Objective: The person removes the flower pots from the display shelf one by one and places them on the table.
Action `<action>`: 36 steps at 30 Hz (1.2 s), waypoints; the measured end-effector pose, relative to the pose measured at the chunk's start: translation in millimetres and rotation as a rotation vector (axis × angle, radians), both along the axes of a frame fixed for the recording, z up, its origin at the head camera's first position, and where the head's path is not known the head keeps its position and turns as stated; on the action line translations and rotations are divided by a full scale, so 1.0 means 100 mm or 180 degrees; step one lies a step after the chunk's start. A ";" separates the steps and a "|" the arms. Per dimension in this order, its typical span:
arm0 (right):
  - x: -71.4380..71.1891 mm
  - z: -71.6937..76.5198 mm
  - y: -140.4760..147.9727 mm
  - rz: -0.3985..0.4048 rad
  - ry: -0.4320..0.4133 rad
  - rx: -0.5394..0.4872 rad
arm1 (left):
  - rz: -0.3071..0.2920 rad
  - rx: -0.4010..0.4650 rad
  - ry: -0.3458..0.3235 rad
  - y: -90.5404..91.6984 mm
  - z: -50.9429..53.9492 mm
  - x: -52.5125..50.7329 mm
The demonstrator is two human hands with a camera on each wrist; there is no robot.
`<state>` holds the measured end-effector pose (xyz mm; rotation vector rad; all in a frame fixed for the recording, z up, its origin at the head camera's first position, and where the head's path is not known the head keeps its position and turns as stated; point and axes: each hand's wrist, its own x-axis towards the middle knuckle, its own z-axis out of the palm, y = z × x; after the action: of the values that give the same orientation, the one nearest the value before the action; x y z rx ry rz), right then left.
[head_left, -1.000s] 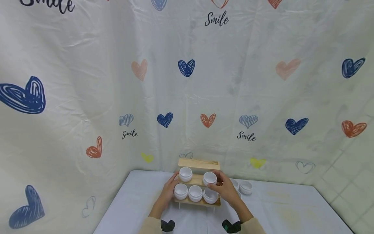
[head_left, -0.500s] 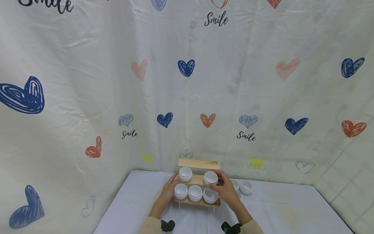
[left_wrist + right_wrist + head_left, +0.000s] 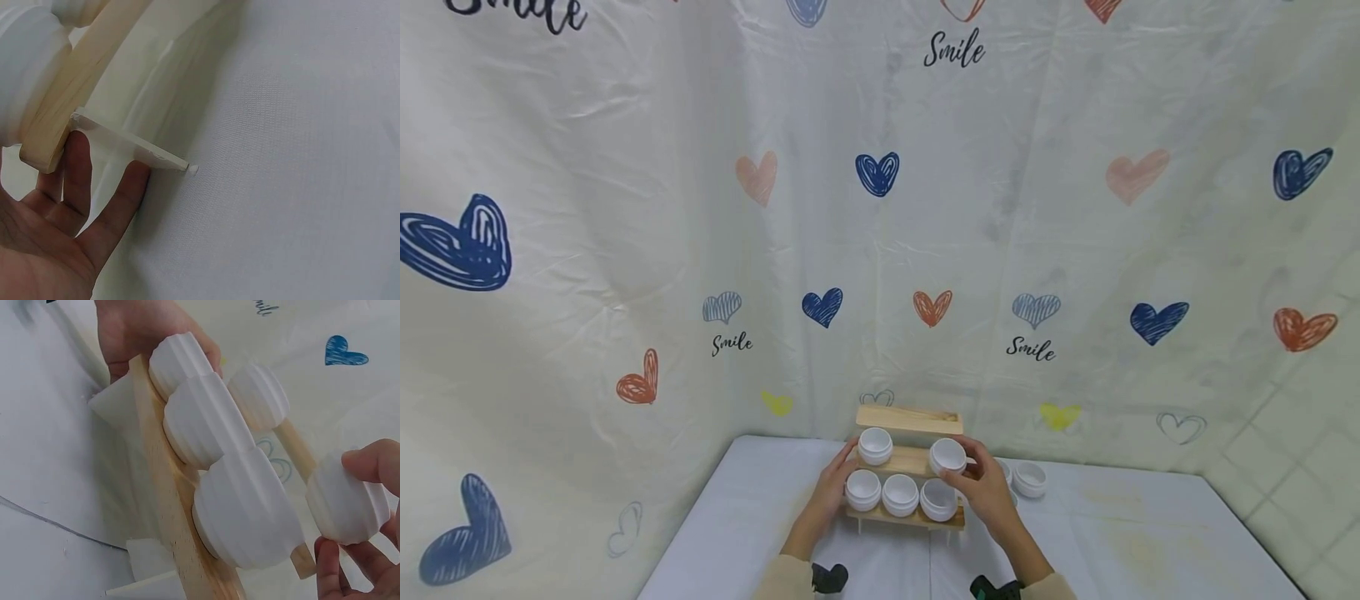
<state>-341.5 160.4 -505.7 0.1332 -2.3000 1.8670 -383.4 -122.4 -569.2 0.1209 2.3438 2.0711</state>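
A wooden tiered rack stands at the table's back edge, with three white cups along its lowest tier and one white cup at the left of the middle tier. My right hand pinches another white cup at the right end of the middle tier; the right wrist view shows thumb and fingers around this cup. At the rack's left side is my left hand. In the left wrist view its fingers touch the wooden tier and a pale support beneath it.
More white cups stand on the white table just right of the rack, partly hidden by my right hand. The rack's top tier holds no cup. Behind hangs a cloth with printed hearts.
The cup in my right hand has shifted slightly right along the middle tier, away from the cup at the left. My left hand has stayed at the rack's left side.
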 end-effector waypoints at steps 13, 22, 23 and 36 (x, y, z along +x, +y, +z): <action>0.19 0.08 0.03 -0.0099 0.0085 -0.0115 | 0.0002 -0.0028 0.0025 -0.01 0.01 0.00; 0.27 0.12 0.08 -0.0226 0.0048 -0.0142 | 0.0001 0.0055 0.0004 0.01 0.01 -0.01; 0.28 0.12 0.09 -0.0235 0.0038 -0.0140 | 0.0001 0.0062 -0.0006 0.01 0.01 -0.01; 0.31 0.04 0.21 -0.0347 -0.0071 -0.0057 | -0.0028 0.0110 -0.0040 0.00 0.04 0.02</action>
<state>-310.8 181.2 -501.6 -0.0153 -2.2556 1.8440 -381.0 -122.6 -565.5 0.1181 2.2968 2.1027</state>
